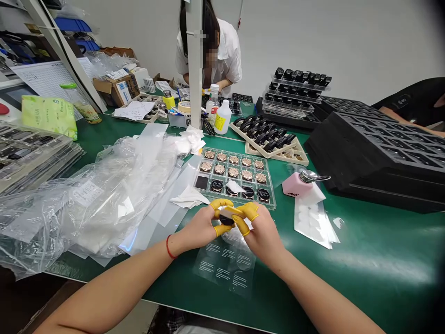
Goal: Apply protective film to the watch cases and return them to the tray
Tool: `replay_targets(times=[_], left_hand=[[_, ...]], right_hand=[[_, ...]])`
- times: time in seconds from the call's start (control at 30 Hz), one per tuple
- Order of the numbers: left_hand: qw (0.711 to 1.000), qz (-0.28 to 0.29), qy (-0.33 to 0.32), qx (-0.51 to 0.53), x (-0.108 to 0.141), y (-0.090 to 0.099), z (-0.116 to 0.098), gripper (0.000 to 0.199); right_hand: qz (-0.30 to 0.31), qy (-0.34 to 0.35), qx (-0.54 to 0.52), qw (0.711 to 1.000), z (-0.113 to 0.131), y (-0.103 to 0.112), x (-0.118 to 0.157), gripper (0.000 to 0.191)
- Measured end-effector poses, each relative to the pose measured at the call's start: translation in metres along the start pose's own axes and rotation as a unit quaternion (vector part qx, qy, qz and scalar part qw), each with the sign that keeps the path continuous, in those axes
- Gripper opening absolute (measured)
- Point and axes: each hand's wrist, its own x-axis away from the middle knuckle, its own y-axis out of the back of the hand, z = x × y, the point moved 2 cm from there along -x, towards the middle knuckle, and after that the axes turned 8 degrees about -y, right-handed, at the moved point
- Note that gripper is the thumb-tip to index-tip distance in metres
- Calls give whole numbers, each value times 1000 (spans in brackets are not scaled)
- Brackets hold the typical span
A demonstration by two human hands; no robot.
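Yellow finger cots cover fingertips on both hands. My left hand (205,226) pinches a round, black-faced watch part (226,220) by its edge. Close against it, my right hand (255,226) grips a flat, pale tool or strip (232,212) lying over the part's top. Just beyond my hands is a clear tray (273,202) with rose-gold watch parts in its back rows and black-faced ones in the front row, a white tissue (235,186) on top. Under my hands lies a clear film sheet (225,269) with white print.
Plastic bags (104,199) cover the left side. A pink bottle (299,182) stands right of the tray, near white sheets (313,222). Black foam trays (378,153) rise at the right. A white bottle (223,118) stands behind. A person (227,51) bends over the far side.
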Motion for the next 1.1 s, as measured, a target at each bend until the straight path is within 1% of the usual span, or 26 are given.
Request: replay_targets(times=[0.03, 0.1, 0.23, 0.3, 0.33, 0.4, 0.5, 0.63, 0.7, 0.77, 0.8, 0.87, 0.93, 0.97, 1.03, 1.07, 1.1], left_hand=[[1000, 5, 2, -5, 0, 0, 0, 41], [1000, 15, 8, -12, -1, 1, 1, 41], [999, 31, 22, -12, -4, 1, 5, 45], [999, 40, 32, -4, -5, 0, 5, 49], [999, 41, 36, -2, -5, 0, 5, 49], [999, 32, 38, 4, -6, 1, 4, 46], [999, 16, 36, 26, -5, 3, 0, 42], [998, 1, 37, 49, -5, 7, -2, 41], [997, -1, 33, 63, -6, 8, -2, 42], [996, 2, 37, 78, -6, 8, -2, 41], [996, 5, 42, 83, -6, 7, -2, 42], [995, 16, 59, 83, -5, 7, -2, 43], [994, 29, 76, 75, -4, 6, -1, 46], [993, 32, 81, 74, -4, 6, -1, 49], [992, 32, 86, 85, -3, 4, 1, 52], [991, 29, 86, 95, -3, 3, 2, 54], [990, 26, 86, 105, -3, 2, 4, 57]], right_hand=[[-18, 3, 17, 1000, -2, -2, -2, 12], [-29, -1, 31, 999, -7, -5, -6, 12], [1, -14, 57, 998, -17, -4, -13, 14], [1, -13, 55, 998, -19, 0, -14, 16], [-3, -4, 48, 999, -19, 3, -13, 16], [-16, 35, 43, 998, -15, 9, -9, 18], [-28, 94, 89, 991, -6, 11, 1, 24], [-34, 112, 146, 982, 6, 3, 15, 29], [-42, 108, 136, 984, 7, 2, 20, 29], [-32, 80, 86, 993, 0, 3, 21, 27], [-26, 46, 55, 997, -9, 5, 21, 26], [-10, -55, 12, 998, -33, 10, 19, 26], [27, -155, 25, 987, -61, 13, 17, 28], [52, -185, 49, 980, -73, 13, 16, 27], [79, -207, 95, 971, -85, 11, 14, 23], [74, -205, 96, 971, -84, 9, 13, 23], [65, -202, 74, 974, -79, 6, 11, 25]])
